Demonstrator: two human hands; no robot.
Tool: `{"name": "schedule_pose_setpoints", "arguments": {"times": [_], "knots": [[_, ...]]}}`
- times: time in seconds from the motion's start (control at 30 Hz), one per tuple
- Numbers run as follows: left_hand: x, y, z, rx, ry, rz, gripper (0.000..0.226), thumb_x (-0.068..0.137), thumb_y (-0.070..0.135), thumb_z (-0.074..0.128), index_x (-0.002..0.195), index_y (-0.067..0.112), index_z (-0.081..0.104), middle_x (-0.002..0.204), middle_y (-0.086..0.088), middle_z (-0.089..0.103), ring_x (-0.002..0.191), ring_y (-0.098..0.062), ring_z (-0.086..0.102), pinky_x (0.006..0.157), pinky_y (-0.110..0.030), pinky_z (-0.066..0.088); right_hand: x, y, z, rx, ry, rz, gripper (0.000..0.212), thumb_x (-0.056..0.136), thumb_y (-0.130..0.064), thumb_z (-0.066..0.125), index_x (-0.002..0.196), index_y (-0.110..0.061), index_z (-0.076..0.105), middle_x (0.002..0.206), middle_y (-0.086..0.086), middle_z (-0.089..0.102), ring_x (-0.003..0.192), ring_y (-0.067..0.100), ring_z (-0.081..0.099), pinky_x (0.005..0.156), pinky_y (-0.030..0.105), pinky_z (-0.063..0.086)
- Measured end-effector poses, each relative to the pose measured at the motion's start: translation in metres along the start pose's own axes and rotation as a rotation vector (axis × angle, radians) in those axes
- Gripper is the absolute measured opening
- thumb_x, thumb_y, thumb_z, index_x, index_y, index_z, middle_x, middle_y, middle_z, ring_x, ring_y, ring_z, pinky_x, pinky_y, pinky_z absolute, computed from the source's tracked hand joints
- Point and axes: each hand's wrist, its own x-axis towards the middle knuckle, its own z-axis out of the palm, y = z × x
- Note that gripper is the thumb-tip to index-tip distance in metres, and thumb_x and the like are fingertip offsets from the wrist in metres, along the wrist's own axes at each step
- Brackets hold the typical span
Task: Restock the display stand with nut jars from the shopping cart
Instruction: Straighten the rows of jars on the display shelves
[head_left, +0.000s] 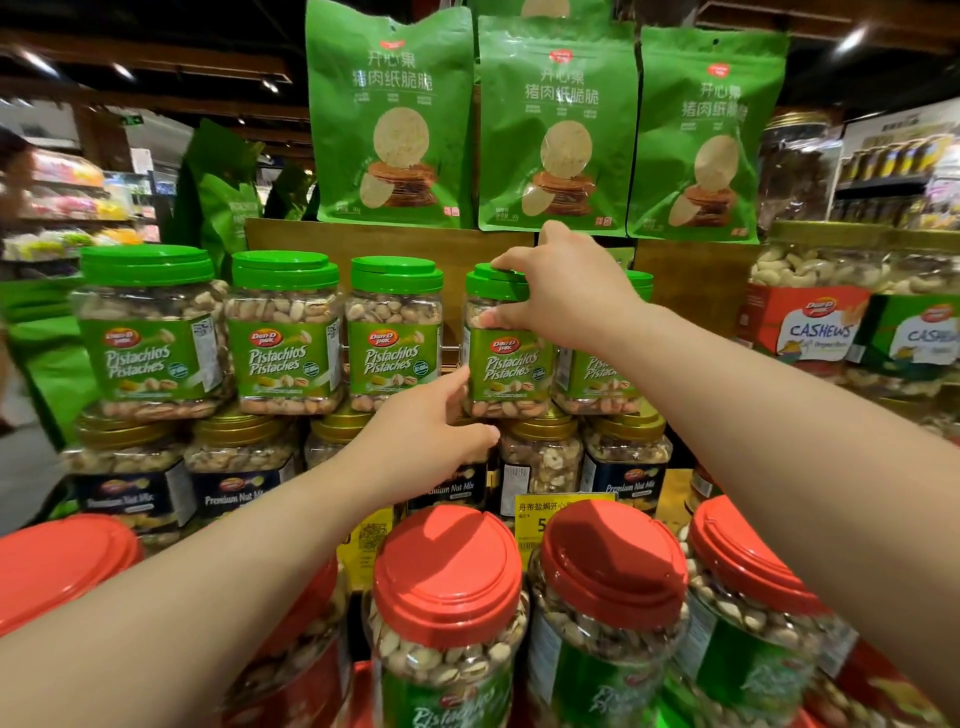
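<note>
A green-lidded pistachio jar (506, 364) stands fourth in a row on the display stand's upper tier, on gold-lidded nut mix jars. My right hand (561, 291) grips it at the lid and shoulder, thumb on the front. My left hand (431, 426) holds its lower left corner, thumb up along the side and fingers curled under the base. Three more pistachio jars (283, 332) stand to its left, and another (597, 374) is partly hidden behind my right wrist.
Gold-lidded Premium Nut Mix jars (623, 462) fill the tier below. Red-lidded pistachio jars (447, 613) crowd the front. Green snack bags (556, 124) hang above a wooden board (389, 239). Cashew jars (810, 312) stand to the right, with a yellow price tag (561, 512) in the middle.
</note>
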Motion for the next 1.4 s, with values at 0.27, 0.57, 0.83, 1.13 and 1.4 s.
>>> {"name": "schedule_pose_setpoints", "arguments": {"times": [0.27,0.57,0.83,1.13,1.4], "knots": [[-0.035,-0.026,-0.047,0.146,0.112,-0.112,0.04,0.091,0.033,0.072,0.13,0.026,0.068,0.12,0.011,0.072,0.104,-0.001,0.065,0.09,-0.02,0.048,-0.036,-0.01,0.014,0.201,0.396,-0.114,0.044,0.091,-0.041,0.073,0.125,-0.014,0.069,0.114,0.011,0.061,0.112,0.029,0.054,0.089,0.04,0.048],[-0.048,-0.073,-0.076,0.127,0.219,-0.419,0.044,0.09,0.032,0.073,0.131,0.016,0.068,0.084,0.0,0.075,0.068,-0.017,0.064,0.063,-0.026,0.046,-0.065,-0.07,0.063,0.646,-0.391,0.046,0.037,0.093,-0.034,0.072,0.126,-0.017,0.071,0.126,-0.006,0.069,0.103,0.013,0.067,0.074,0.019,0.05],[-0.036,-0.074,-0.064,0.028,0.19,-0.442,0.025,0.08,0.038,0.077,0.075,0.016,0.066,0.069,-0.001,0.059,0.063,-0.019,0.05,0.064,-0.039,0.044,-0.05,-0.102,0.093,0.858,-0.577,0.247,0.062,0.092,-0.023,0.074,0.147,-0.004,0.05,0.127,0.01,0.066,0.108,0.024,0.065,0.091,0.037,0.055],[-0.032,-0.082,-0.06,0.094,0.175,-0.431,0.023,0.091,0.03,0.072,0.112,0.021,0.072,0.115,-0.007,0.07,0.108,-0.024,0.061,0.09,-0.03,0.043,-0.05,-0.119,0.107,1.057,-0.589,0.428,0.067,0.088,-0.015,0.074,0.148,-0.008,0.045,0.114,0.008,0.06,0.1,0.025,0.058,0.083,0.038,0.052],[-0.03,-0.082,-0.069,-0.053,0.158,-0.397,0.015,0.085,0.025,0.077,0.074,0.035,0.08,0.131,0.002,0.065,0.112,-0.015,0.058,0.094,-0.032,0.043,-0.048,-0.123,0.107,0.916,-0.595,0.344,0.064,0.087,-0.024,0.074,0.143,-0.008,0.049,0.093,0.002,0.056,0.072,0.017,0.052,0.058,0.033,0.046]]}}
